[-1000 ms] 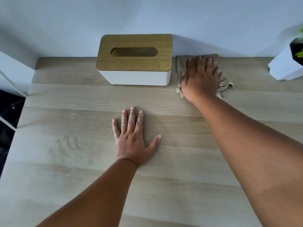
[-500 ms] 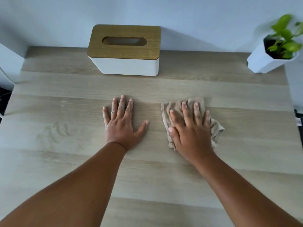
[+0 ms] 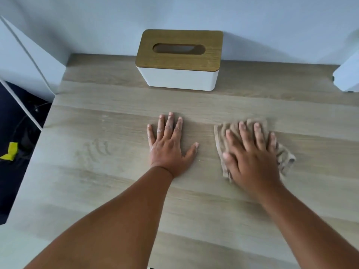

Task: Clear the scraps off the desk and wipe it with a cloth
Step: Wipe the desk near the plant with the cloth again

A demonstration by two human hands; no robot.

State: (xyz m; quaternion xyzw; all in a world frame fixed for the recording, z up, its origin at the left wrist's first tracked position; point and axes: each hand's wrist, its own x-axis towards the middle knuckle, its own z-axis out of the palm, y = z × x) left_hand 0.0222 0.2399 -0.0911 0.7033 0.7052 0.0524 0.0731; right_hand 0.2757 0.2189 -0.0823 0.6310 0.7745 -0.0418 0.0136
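One cloth (image 3: 250, 133), a crumpled beige rag, lies on the right half of the wooden surface (image 3: 116, 191), pressed flat under the right hand (image 3: 252, 158). That hand has no closed grip on it: the fingers (image 3: 241, 133) are spread and laid across the fabric, palm bearing down, with folds of cloth poking out ahead of the fingertips and at the right side. Just beside it, apart from the cloth, the left hand (image 3: 169, 146) rests flat and open on the bare wood with nothing under it, apparently as a brace. No scraps show anywhere on the surface, so the clearing part looks done and the wiping is the step in hand. Faint curved smears (image 3: 97, 150) mark the wood to the left of the left hand, which suggests that patch has not been gone over. Further back, a white tissue box with a wooden lid (image 3: 179, 61) stands near the wall, and the corner of a white pot (image 3: 347, 76) sits at the far right edge. The next move likely calls for keeping the palm's pressure even while sliding the cloth, lifting or shifting the left hand out of its path to reach the smeared area, and steering around the box, not into it.
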